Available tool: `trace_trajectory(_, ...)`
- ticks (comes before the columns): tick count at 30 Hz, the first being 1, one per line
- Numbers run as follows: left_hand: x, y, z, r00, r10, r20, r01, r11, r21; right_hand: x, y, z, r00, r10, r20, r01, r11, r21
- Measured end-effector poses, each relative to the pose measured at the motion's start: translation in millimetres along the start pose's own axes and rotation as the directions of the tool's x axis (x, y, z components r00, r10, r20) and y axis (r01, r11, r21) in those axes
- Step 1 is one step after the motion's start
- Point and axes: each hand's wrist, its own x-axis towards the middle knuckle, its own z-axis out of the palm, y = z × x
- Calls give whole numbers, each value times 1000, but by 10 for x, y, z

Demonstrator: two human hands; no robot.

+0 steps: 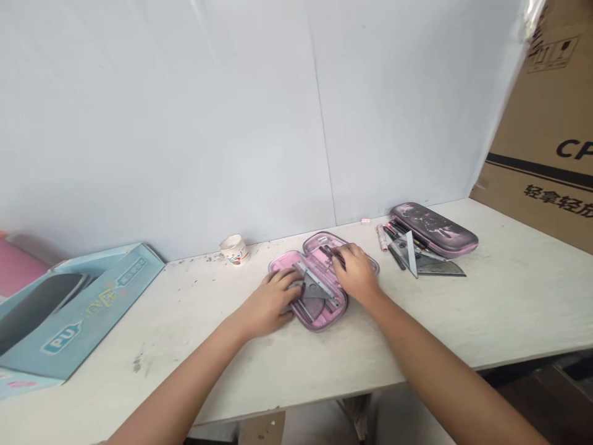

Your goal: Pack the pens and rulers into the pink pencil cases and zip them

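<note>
An open pink pencil case [319, 242] lies flat in the middle of the white table [440, 315]. My left hand [273, 300] rests over its left half, with the fingers on a grey set square [315, 285] lying inside. My right hand [356, 272] is over the case's upper right part, its fingertips closing on a dark slim item [331, 252]. To the right lie a closed pink-and-black zip case [433, 228], several pens [393, 247] and a pair of set squares [428, 262].
A small paper cup [234, 249] stands by the wall, and a pink eraser [365, 220] lies near it. A pale blue box [78, 303] sits at the table's left end. A cardboard carton [542, 123] stands behind the right end.
</note>
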Motion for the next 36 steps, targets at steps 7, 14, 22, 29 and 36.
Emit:
trace_trajectory(7,-501,248,-111,1000,6,1,-6,996,-84,104,189,18,968,149,202,-149,989,-16)
trace_trajectory(14,-197,201,-130,982,-82,-168,77,996,-34,161,159,53,971,79,225,-144,946,289)
trace_trajectory(22,347,-117,-247,976,-96,-194,86,994,-61,95,16,27,987,11,159,-141,531,836)
trace_trajectory(29,548,-278,-171,942,-311,-130,308,950,-38,67,20,63,981,38,190,-186,458,869)
trace_trajectory(36,455,-446,-199,773,-583,-251,559,813,-165,-30,26,205,937,-148,316,-66,813,578)
